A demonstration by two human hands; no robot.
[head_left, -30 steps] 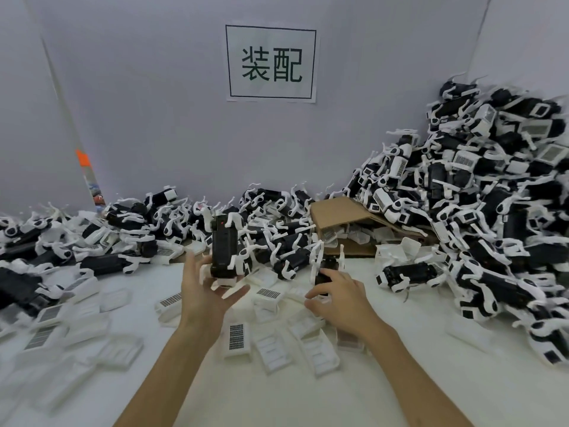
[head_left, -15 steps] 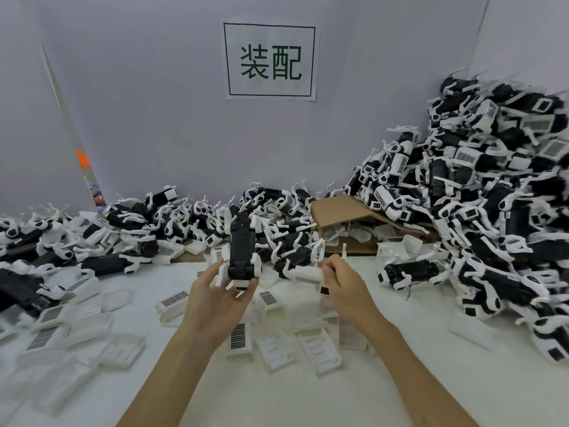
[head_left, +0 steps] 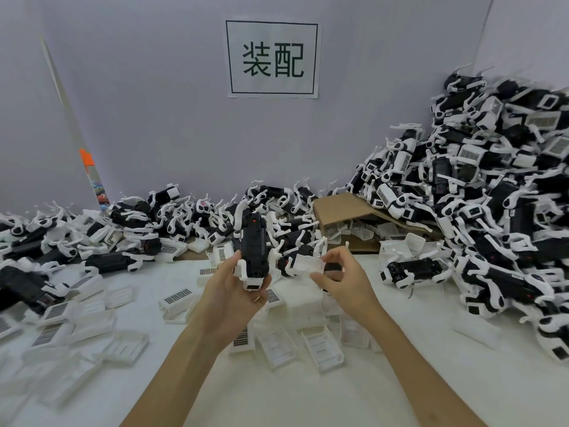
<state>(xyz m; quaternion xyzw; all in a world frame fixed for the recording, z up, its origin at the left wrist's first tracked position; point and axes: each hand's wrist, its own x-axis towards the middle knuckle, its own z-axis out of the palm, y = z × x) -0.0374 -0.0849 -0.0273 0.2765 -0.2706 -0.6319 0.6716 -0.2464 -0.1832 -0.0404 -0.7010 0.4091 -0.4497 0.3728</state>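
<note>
Though apart, body (head_left: 254,251) in left hand (head_left: 234,291), cover (head_left: 308,264) in right hand (head_left: 341,278).

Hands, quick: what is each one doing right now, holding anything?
Left hand: closed around the black toy body, holding it upright.
Right hand: pinching a small white plastic piece between thumb and fingertips.

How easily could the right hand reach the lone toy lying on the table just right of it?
Probably yes: nothing lies between the right hand and the toy, only bare table. But that hand pinches a white cover, so it must free its grip first.
</note>
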